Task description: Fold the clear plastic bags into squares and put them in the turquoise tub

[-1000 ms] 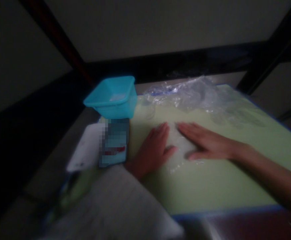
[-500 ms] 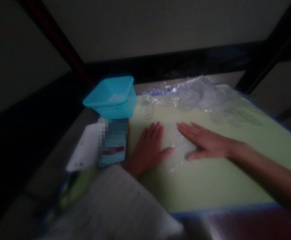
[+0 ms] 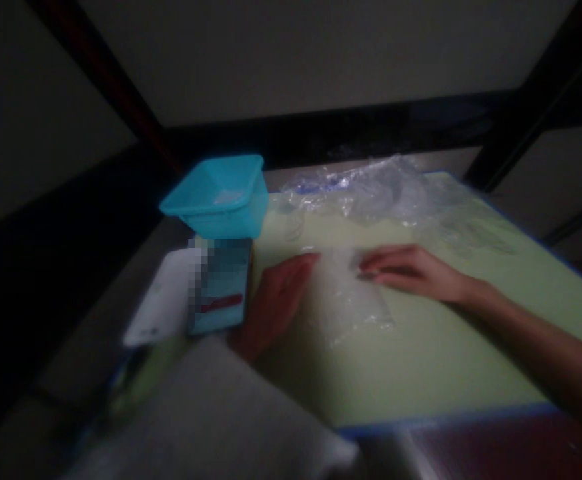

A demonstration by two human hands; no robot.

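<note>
A small clear plastic bag lies flat on a pale green mat. My left hand rests on the mat at the bag's left edge, fingers stretched out along it. My right hand sits at the bag's upper right corner, with its fingers curled down and pinching the plastic there. The picture is dark and blurred, so finer detail of the grip is hard to make out.
A turquoise square tub sits on top of a small box, with a white flat object to its left. Crumpled clear plastic lies at the mat's far edge. A grey cloth is in front.
My right hand went from lying flat on the bag to curling its fingers at the bag's top corner. My left hand slid left off the bag to its edge.
</note>
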